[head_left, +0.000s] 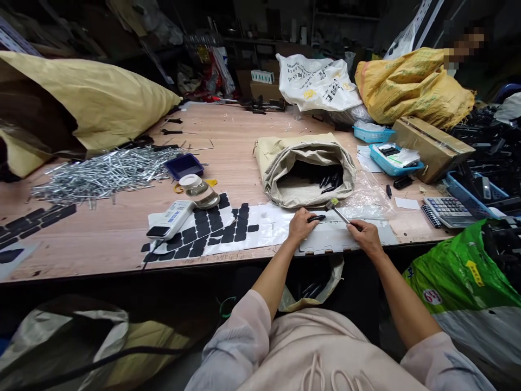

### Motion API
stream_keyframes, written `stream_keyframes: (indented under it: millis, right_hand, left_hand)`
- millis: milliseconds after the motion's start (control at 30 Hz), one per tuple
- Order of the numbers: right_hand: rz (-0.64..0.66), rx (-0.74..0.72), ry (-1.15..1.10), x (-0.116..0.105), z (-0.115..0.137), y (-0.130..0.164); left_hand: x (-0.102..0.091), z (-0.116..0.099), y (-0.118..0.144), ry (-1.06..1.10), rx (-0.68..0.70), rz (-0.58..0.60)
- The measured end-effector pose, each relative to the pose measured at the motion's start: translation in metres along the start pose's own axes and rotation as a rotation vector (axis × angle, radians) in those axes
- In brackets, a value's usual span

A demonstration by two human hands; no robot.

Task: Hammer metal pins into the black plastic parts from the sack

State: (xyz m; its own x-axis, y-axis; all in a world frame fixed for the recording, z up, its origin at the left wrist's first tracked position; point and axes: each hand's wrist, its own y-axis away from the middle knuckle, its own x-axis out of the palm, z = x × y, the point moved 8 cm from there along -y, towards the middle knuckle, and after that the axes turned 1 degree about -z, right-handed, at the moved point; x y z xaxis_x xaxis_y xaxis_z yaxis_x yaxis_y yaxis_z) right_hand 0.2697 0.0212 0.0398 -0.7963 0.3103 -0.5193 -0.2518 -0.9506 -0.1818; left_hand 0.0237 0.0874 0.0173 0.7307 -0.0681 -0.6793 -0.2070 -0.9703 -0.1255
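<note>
Near the front edge of the table, my left hand point(300, 225) is closed on a small black part point(317, 218) whose end sticks out to the right. My right hand point(365, 236) grips the thin handle of a small brush point(341, 215) with a yellow-green tip, which points up and left. The brush tip is close to the black part, apart from it. Just behind both hands lies a beige sack point(280, 171), its mouth facing me, with several black parts point(330, 182) inside. Under the hands is a pale flat board point(325, 239).
Left are a heap of metal rods point(108, 171), a blue tray point(185, 165), a lidded jar point(199, 190), a white box point(173, 217) and sheets of black stickers point(203, 228). Right are a calculator point(448, 210), blue baskets point(394, 160) and a green bag point(451, 271). A person is partly visible behind.
</note>
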Motion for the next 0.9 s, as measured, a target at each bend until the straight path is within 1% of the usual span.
stream_keyframes:
  millis: [100, 167, 233, 300, 333, 367, 400, 433, 500, 567, 633, 667, 700, 733, 767, 800, 833, 867, 900]
  right_hand:
    - [-0.037, 0.178, -0.137, -0.013, -0.022, -0.007]
    - [-0.057, 0.279, -0.261, -0.016, -0.033, -0.009]
    - [-0.074, 0.332, -0.377, -0.016, -0.039, -0.01]
    - [-0.073, 0.344, -0.435, -0.015, -0.039, -0.011]
    - [-0.063, 0.342, -0.442, -0.014, -0.039, -0.01]
    - [-0.056, 0.34, -0.44, -0.013, -0.038, -0.01]
    - [-0.048, 0.338, -0.437, -0.012, -0.038, -0.01]
    - [-0.041, 0.34, -0.438, -0.011, -0.038, -0.009]
    - [-0.038, 0.347, -0.449, -0.01, -0.038, -0.009]
    - [-0.04, 0.355, -0.462, -0.011, -0.039, -0.009]
    - [-0.037, 0.354, -0.458, -0.01, -0.038, -0.009]
    - [-0.033, 0.35, -0.45, -0.01, -0.038, -0.009]
    - [-0.03, 0.347, -0.443, -0.01, -0.037, -0.009]
    - [-0.027, 0.344, -0.438, -0.01, -0.038, -0.009]
    - [-0.026, 0.345, -0.438, -0.009, -0.038, -0.008]
    - [-0.028, 0.347, -0.441, -0.009, -0.039, -0.008]
    - [-0.032, 0.35, -0.446, -0.009, -0.04, -0.008]
    - [-0.035, 0.354, -0.449, -0.009, -0.041, -0.008]
    - [-0.039, 0.359, -0.45, -0.009, -0.042, -0.007]
  left_hand:
    - [-0.002, 0.0, -0.001, -0.007, 0.001, -0.005]
    - [-0.006, -0.004, -0.001, 0.012, 0.017, -0.022]
    - [-0.016, -0.013, 0.005, 0.042, 0.071, -0.094]
    - [-0.028, -0.024, 0.025, 0.061, 0.149, -0.203]
    - [-0.031, -0.029, 0.04, 0.063, 0.19, -0.232]
    - [-0.031, -0.033, 0.058, 0.06, 0.229, -0.224]
    - [-0.026, -0.035, 0.077, 0.051, 0.259, -0.176]
    - [-0.017, -0.035, 0.098, 0.035, 0.284, -0.093]
    - [0.003, -0.026, 0.137, -0.027, 0.274, 0.085]
    - [0.021, -0.007, 0.166, -0.114, 0.174, 0.227]
    - [0.035, 0.012, 0.183, -0.212, 0.032, 0.383]
    - [0.039, 0.017, 0.186, -0.248, -0.017, 0.47]
    - [0.042, 0.016, 0.185, -0.261, -0.036, 0.551]
    - [0.042, 0.009, 0.179, -0.241, -0.022, 0.614]
    - [0.039, -0.004, 0.167, -0.185, 0.024, 0.644]
    - [0.033, -0.023, 0.149, -0.101, 0.089, 0.629]
    - [0.023, -0.043, 0.125, -0.003, 0.154, 0.574]
    - [0.011, -0.062, 0.097, 0.092, 0.215, 0.485]
    - [-0.003, -0.077, 0.066, 0.161, 0.248, 0.364]
